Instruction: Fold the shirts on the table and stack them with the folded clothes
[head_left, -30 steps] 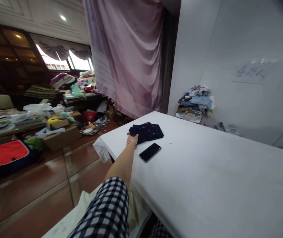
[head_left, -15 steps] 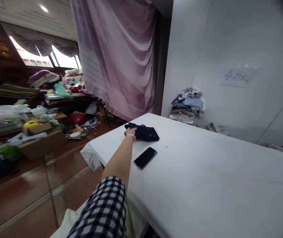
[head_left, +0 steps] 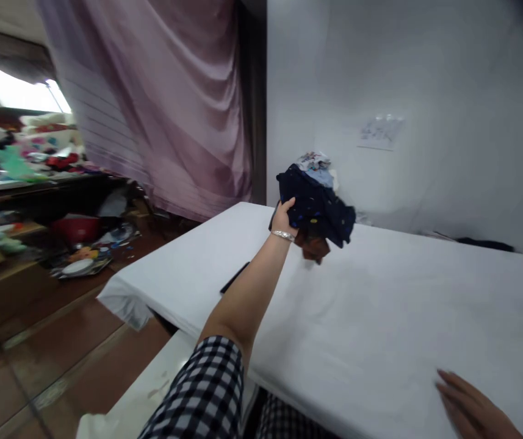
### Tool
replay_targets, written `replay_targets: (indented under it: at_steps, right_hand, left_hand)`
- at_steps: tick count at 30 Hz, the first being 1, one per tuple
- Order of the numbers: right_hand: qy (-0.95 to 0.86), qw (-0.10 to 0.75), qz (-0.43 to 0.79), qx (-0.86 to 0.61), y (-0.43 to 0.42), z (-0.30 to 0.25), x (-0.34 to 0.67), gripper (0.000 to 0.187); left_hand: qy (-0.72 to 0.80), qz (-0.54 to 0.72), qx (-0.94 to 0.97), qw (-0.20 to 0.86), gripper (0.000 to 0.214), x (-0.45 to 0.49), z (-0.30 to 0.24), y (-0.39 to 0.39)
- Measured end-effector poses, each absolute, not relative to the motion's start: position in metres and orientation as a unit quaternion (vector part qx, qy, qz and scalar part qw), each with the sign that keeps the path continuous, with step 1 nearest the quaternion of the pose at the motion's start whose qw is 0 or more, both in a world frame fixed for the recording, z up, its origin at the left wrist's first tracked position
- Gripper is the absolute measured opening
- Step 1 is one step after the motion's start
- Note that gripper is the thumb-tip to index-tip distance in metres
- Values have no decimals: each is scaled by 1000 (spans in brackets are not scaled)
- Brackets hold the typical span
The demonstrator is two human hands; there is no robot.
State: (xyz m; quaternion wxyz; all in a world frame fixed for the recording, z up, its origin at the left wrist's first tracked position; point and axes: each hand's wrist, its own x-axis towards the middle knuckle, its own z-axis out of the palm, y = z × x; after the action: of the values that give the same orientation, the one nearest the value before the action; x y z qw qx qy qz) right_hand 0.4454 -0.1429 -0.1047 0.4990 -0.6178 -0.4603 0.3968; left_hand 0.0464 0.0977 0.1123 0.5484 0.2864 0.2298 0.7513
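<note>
Look, dark cloth [head_left: 313,204] held above the bench [head_left: 380,329], toward its far edge.
The left hand [head_left: 284,216] has fingers clamped on it, brown fabric [head_left: 315,249] hanging beneath; the right hand [head_left: 476,407], blurred, has fingers slightly apart toward the near edge. A phone [head_left: 234,277] lies near the left edge, partly behind the forearm [head_left: 247,292].

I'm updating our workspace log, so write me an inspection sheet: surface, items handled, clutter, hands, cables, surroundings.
Surface: white-covered table.
Items handled: dark spotted cloth, raised above the table; brown fabric shows beneath it.
Clutter: phone on the table, partly hidden by the left forearm; mixed items heaped at far left.
Hands: left hand grips the dark spotted cloth; right hand open at lower right, table contact unclear.
Cables: nothing seen.
Surroundings: pinkish curtain; pale wall with a paper sheet.
</note>
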Motion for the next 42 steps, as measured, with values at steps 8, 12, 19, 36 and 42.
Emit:
replay_targets:
  at_steps: [8, 12, 19, 36, 42]
  right_hand:
    - [-381, 524, 422, -634, -151, -51, 445, 53]
    - [-300, 555, 499, -594, -146, -50, 450, 80]
    - [-406, 485, 431, -644, -133, -59, 434, 94]
    - [-477, 506, 407, -593, -134, -60, 421, 70]
    - [-405, 478, 427, -652, -132, -59, 427, 92]
  left_hand:
    - [428, 513, 271, 693, 34, 149, -27, -23]
    - [497, 452, 315, 671, 31, 146, -60, -44]
    - [614, 446, 528, 382, 44, 126, -50, -45]
    - [576, 365, 704, 199, 48, 155, -38, -53]
    - [633, 328, 651, 263, 57, 153, -38, -28]
